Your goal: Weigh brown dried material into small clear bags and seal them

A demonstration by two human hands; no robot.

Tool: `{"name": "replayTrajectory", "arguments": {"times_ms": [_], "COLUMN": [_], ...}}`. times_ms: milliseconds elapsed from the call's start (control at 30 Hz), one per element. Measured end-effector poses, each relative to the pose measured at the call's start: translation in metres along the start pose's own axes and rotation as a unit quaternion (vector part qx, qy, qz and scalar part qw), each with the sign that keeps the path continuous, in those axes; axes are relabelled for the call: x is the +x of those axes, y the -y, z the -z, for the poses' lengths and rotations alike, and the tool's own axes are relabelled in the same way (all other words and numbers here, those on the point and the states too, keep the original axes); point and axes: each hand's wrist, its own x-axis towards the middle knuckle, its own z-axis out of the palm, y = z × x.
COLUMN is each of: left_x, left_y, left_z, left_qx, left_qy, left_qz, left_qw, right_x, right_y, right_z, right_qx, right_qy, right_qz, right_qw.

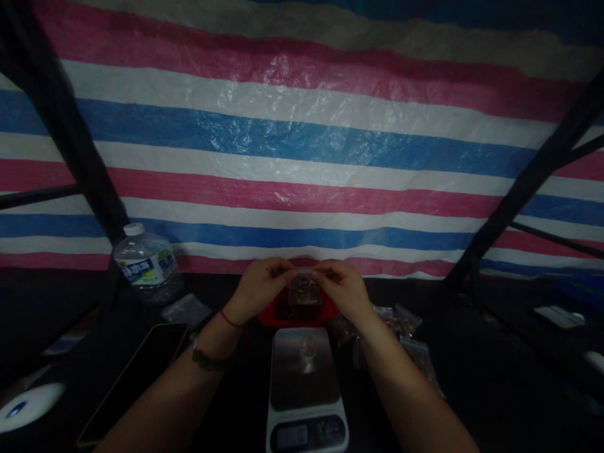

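Observation:
Both hands pinch the top edge of a small clear zip bag (304,290) with dark bits inside. My left hand (264,286) grips its left corner, and my right hand (343,286) its right corner, fingers closed. Behind and below the bag sits a red tray (267,316), partly hidden by the hands. Nearer to me stands a kitchen scale (306,371) with a metal plate; a small round clear thing (309,346) shows on the plate. Several filled zip bags (418,355) lie beside my right forearm.
On the left are a large plastic bottle (148,264), a clear plastic bag (186,311), a dark flat tablet or phone (136,377) and a white rounded object (31,406). A striped tarp (302,145) hangs behind, between dark frame legs (514,189).

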Motion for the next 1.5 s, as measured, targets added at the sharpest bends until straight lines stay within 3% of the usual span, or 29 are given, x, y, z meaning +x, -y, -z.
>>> {"name": "replayTrajectory", "arguments": {"times_ms": [267,533,733,933,1067,1200,1300,1400,1500], "left_x": [-0.006,-0.009,-0.011,-0.019,-0.029,-0.041,-0.053,-0.063,-0.067], "left_y": [-0.007,-0.015,-0.016,-0.027,-0.037,-0.043,-0.051,-0.061,-0.067], "left_z": [-0.003,-0.002,0.0,0.007,-0.009,-0.036,-0.054,-0.075,-0.11], "left_qx": [-0.023,0.087,0.146,0.127,0.104,0.079,0.051,0.021,-0.02], "left_qy": [0.034,0.068,0.02,-0.009,0.03,0.101,0.169,0.217,0.228], "left_qz": [-0.023,-0.094,-0.129,-0.096,-0.103,-0.106,-0.083,-0.065,-0.049], "left_qw": [0.999,0.989,0.981,0.987,0.989,0.986,0.981,0.974,0.972], "right_x": [-0.003,-0.005,-0.003,-0.015,-0.037,-0.066,-0.094,-0.126,-0.153], "right_y": [0.007,0.008,0.012,0.03,0.036,0.027,-0.002,-0.047,-0.088], "right_z": [0.0,-0.005,0.002,0.023,0.044,0.085,0.129,0.167,0.182], "right_qx": [-0.004,-0.027,-0.054,-0.059,-0.042,-0.047,-0.103,-0.249,-0.392], "right_qy": [0.018,0.023,-0.001,0.0,-0.018,0.008,-0.084,-0.1,-0.05], "right_qz": [0.046,0.083,0.084,0.071,0.029,-0.019,-0.091,-0.175,-0.323], "right_qw": [0.999,0.996,0.995,0.996,0.999,0.999,0.987,0.947,0.86]}}
